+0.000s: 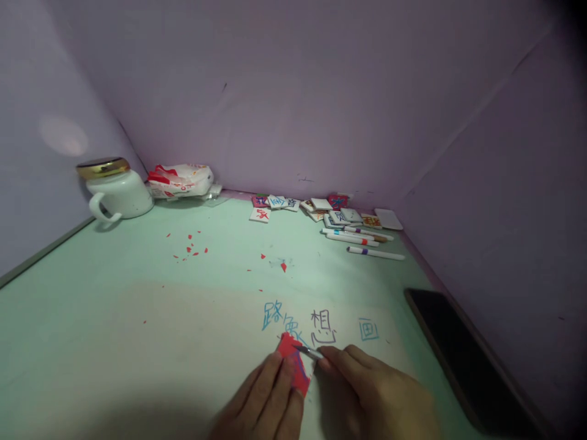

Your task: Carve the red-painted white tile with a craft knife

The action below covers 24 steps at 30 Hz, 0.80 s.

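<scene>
Low in the head view, a small red card [300,382] with blue-purple strokes and a white patch on its right side lies tilted on the pale sheet. The fingers of my left hand [268,391] press on its left part and hold it down. Pinched in my right hand [378,388] is a craft knife [310,352] with a silvery handle. Its dark pointed tip touches or hovers just over the card's upper part; which one I cannot tell. Blue and purple characters are written on the sheet [206,342] just beyond the card, partly covered by it.
Red scraps [189,249] are scattered on the green table. Several lettered tiles [339,217] and markers [353,239] lie at the back right. A phone [458,354] rests along the right side. A white lidded mug [121,192] and a tissue pack [181,181] stand back left.
</scene>
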Motion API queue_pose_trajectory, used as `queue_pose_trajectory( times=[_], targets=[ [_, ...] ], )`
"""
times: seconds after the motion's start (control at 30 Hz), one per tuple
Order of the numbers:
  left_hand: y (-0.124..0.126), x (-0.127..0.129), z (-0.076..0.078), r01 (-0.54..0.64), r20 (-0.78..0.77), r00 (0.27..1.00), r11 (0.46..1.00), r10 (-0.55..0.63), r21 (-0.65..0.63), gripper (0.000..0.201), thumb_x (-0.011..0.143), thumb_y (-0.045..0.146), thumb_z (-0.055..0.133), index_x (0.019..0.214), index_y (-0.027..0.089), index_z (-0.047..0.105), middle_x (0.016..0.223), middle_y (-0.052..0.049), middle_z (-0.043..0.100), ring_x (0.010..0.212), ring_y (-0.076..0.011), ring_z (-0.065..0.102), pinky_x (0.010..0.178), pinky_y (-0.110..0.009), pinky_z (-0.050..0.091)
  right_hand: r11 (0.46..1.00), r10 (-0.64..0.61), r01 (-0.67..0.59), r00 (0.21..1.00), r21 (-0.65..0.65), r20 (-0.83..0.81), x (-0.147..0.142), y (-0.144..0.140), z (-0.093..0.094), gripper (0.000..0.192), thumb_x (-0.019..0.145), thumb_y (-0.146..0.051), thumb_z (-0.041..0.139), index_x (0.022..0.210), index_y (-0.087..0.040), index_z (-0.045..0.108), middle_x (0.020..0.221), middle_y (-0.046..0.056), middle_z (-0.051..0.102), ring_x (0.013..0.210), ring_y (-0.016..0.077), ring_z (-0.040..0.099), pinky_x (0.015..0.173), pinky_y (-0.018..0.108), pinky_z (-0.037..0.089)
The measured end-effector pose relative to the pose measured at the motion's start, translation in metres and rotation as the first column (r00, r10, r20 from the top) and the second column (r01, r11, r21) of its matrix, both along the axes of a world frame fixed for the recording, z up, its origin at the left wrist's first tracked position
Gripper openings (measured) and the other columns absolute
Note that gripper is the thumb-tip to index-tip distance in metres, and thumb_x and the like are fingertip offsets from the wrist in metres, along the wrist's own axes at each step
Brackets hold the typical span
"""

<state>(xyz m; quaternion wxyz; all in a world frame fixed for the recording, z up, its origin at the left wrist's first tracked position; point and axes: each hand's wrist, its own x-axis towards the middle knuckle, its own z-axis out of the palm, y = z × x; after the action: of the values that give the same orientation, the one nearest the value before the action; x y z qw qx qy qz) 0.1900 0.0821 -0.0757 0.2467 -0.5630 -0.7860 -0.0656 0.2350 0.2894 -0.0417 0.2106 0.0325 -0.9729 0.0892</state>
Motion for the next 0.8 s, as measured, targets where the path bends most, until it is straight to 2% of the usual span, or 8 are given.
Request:
queue_pose_trajectory(
  times=[0.13, 0.4, 0.57, 0.63, 0.8],
  targets=[
    [-0.001, -0.001, 0.001, 0.007, 0.006, 1.0, 1.0, -0.007, 0.003, 0.029, 0.097, 0.009, 0.038, 0.116, 0.013, 0.059, 0.124, -0.007, 0.063, 0.126, -0.021, 0.052, 0.104, -0.031, 0.046, 0.996, 0.026, -0.023, 0.999, -0.085, 0.034, -0.005, 0.001, 0.0, 0.036, 0.094, -0.027, 0.037, 0.085, -0.028, 0.072, 0.063, -0.007, 0.07, 0.047, 0.0119, 0.067, 0.039, 0.023, 0.046],
    [0.0, 0.002, -0.003, -0.017, 0.026, 1.0, 1.0, 0.017, -0.016, 0.03, 0.095, 0.007, 0.04, 0.118, 0.013, 0.058, 0.125, -0.009, 0.064, 0.122, -0.0209, 0.055, 0.1, -0.03, 0.049, 0.997, -0.055, 0.051, 0.996, -0.056, -0.072, -0.004, -0.013, -0.003, 0.043, 0.095, -0.028, 0.034, 0.079, -0.025, 0.073, 0.056, -0.006, 0.067, 0.041, 0.011, 0.063, 0.037, 0.024, 0.041],
    [0.0, 0.005, -0.006, -0.016, 0.018, 1.0, 0.999, 0.017, -0.04, 0.026, 0.093, 0.011, 0.044, 0.114, 0.012, 0.059, 0.119, -0.01, 0.066, 0.119, -0.0237, 0.057, 0.098, -0.034, 0.051, 0.977, -0.215, 0.213, 0.964, -0.029, -0.154, -0.007, -0.003, -0.01, 0.044, 0.097, -0.035, 0.036, 0.079, -0.025, 0.074, 0.055, -0.004, 0.066, 0.038, 0.0139, 0.06, 0.036, 0.028, 0.034],
    [0.001, 0.006, -0.007, -0.015, 0.01, 1.0, 1.0, 0.016, -0.027, 0.026, 0.092, 0.012, 0.044, 0.113, 0.011, 0.059, 0.118, -0.012, 0.066, 0.118, -0.0241, 0.058, 0.099, -0.036, 0.05, 0.975, -0.211, 0.192, 0.958, -0.109, -0.196, -0.006, 0.003, -0.011, 0.039, 0.097, -0.035, 0.04, 0.086, -0.022, 0.074, 0.063, -0.004, 0.071, 0.045, 0.0129, 0.064, 0.04, 0.026, 0.039],
    [0.007, 0.006, -0.005, -0.04, 0.008, 0.999, 0.998, 0.039, 0.051, 0.022, 0.09, 0.013, 0.045, 0.104, 0.012, 0.061, 0.113, -0.013, 0.067, 0.112, -0.0247, 0.06, 0.099, -0.04, 0.047, 0.929, -0.105, 0.091, 0.994, -0.359, -0.018, 0.0, 0.007, -0.009, 0.029, 0.094, -0.036, 0.047, 0.088, -0.024, 0.072, 0.077, -0.004, 0.074, 0.061, 0.01, 0.069, 0.054, 0.018, 0.049]
  ],
)
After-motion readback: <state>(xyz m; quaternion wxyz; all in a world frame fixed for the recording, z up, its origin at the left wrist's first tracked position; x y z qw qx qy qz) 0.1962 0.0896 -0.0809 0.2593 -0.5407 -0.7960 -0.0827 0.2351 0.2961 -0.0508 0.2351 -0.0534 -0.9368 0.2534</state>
